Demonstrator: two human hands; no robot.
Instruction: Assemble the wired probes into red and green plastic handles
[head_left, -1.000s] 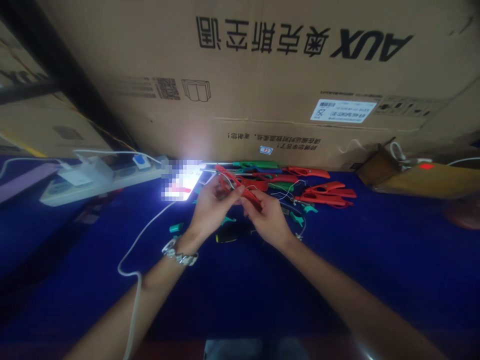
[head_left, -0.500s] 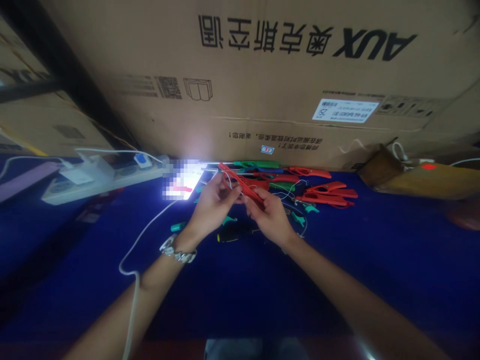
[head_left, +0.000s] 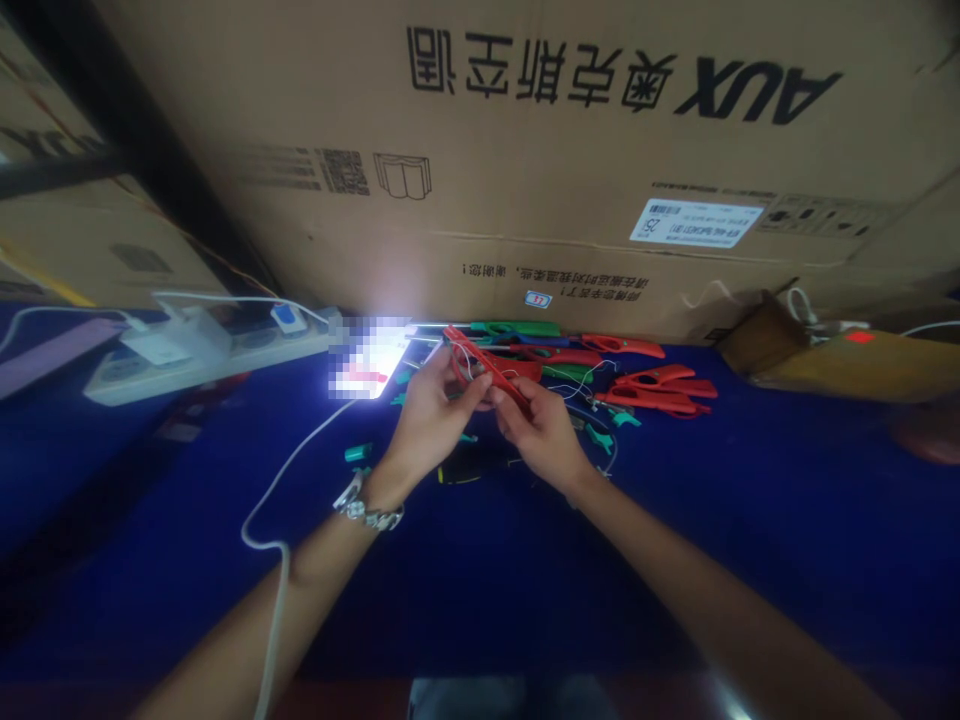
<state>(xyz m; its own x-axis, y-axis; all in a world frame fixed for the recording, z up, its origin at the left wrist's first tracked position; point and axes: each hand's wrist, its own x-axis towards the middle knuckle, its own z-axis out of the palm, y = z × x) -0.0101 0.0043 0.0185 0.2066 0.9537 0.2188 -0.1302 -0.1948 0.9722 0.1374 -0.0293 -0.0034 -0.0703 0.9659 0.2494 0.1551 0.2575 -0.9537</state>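
Observation:
Both hands grip a red plastic lighter casing (head_left: 480,352) with a thin white wire along it. My left hand (head_left: 439,405), a metal watch on its wrist, pinches its left part with thumb and fingers. My right hand (head_left: 541,428) is closed on the lower right end, the fingertips of both hands almost touching. Behind them lie long-nosed lighters with green (head_left: 517,328) and red (head_left: 626,345) handles. Several red handle pieces (head_left: 660,388) with loose white wire sit to the right. Small teal parts (head_left: 600,438) and a black-and-yellow screwdriver (head_left: 461,470) are near my hands.
A lit phone (head_left: 375,362) lies at the back left, beside a white power strip (head_left: 217,350) with chargers. A white cable (head_left: 262,545) crosses my left forearm. A large cardboard box (head_left: 540,180) walls off the back. An open carton (head_left: 847,360) stands right on the blue surface (head_left: 787,520).
My hands shift very slightly right with the red casing, and the whole view drifts a little. Both hands keep their hold; my left thumb now sits slightly higher along the casing.

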